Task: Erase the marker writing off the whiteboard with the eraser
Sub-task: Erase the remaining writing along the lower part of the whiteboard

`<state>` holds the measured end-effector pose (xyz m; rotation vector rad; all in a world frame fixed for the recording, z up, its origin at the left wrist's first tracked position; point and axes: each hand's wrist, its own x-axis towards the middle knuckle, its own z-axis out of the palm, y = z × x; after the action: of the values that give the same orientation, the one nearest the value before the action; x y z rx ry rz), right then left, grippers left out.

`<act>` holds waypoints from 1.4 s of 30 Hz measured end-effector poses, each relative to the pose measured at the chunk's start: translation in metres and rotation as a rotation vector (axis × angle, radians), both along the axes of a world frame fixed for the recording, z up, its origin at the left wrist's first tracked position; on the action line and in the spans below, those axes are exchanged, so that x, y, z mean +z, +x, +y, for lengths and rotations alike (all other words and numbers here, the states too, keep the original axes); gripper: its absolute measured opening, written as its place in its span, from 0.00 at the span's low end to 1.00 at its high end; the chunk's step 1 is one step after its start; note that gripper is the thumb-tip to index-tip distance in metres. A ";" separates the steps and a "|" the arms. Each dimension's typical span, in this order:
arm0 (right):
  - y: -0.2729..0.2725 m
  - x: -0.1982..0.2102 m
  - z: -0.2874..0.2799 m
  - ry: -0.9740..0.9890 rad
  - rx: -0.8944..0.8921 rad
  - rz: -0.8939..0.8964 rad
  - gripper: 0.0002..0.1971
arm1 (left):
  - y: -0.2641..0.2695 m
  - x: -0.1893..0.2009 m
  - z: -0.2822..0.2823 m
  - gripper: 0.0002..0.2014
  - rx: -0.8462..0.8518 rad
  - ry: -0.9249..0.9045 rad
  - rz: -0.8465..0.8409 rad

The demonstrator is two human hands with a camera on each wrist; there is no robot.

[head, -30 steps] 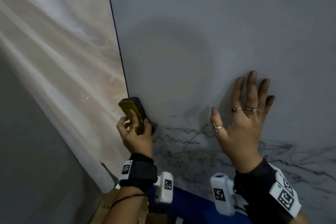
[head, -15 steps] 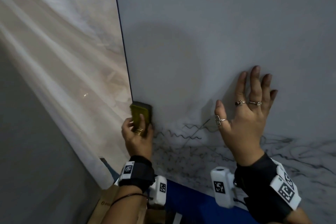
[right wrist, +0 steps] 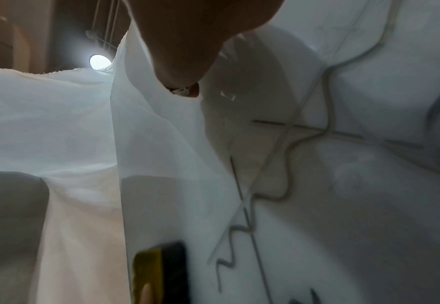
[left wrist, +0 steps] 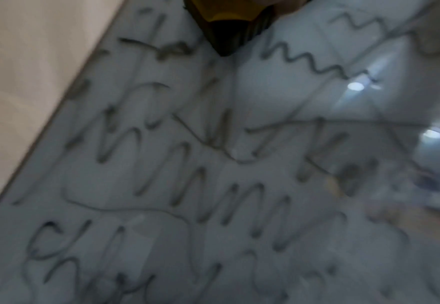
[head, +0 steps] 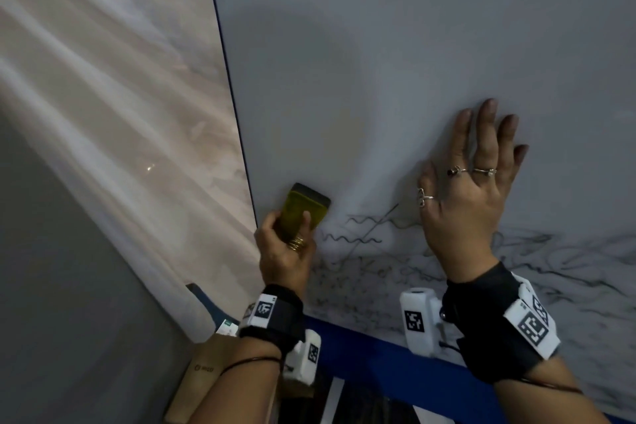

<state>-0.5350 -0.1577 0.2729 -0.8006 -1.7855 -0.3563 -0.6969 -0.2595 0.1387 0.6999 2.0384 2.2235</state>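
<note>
Eraser (head: 304, 211) gripped by left hand (head: 285, 251) on whiteboard (head: 395, 62); right hand (head: 464, 203) flat, fingers spread

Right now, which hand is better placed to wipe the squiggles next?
Left. The left hand already grips the eraser on the whiteboard, just beside the squiggles; the right hand lies flat, bracing.

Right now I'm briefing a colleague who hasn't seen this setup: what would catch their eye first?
Probably the black marker scribbles crowding the whiteboard's lower part, its upper part wiped. Next, the yellow eraser gripped by the left hand near the board's left edge, and the ringed right hand spread flat on the board.
</note>
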 end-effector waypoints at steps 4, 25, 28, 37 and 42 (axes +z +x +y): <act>0.003 0.002 -0.003 -0.008 0.018 -0.014 0.32 | -0.033 -0.012 -0.008 0.29 0.177 0.065 -0.072; 0.081 0.011 0.024 0.108 0.106 -0.072 0.26 | 0.059 0.008 0.022 0.30 0.099 0.020 0.049; 0.097 0.015 0.027 0.073 0.227 -0.128 0.27 | 0.084 0.014 0.033 0.27 0.142 0.037 0.076; 0.143 0.016 0.033 0.060 0.243 -0.100 0.24 | 0.138 0.028 0.048 0.32 -0.044 -0.060 0.157; 0.165 0.022 0.044 0.081 0.142 -0.040 0.25 | 0.108 0.028 0.036 0.24 0.159 -0.029 0.284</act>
<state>-0.3704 -0.1135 0.2949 -0.6096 -1.8417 -0.3506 -0.5888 -0.2239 0.1663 0.9295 2.3268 2.2851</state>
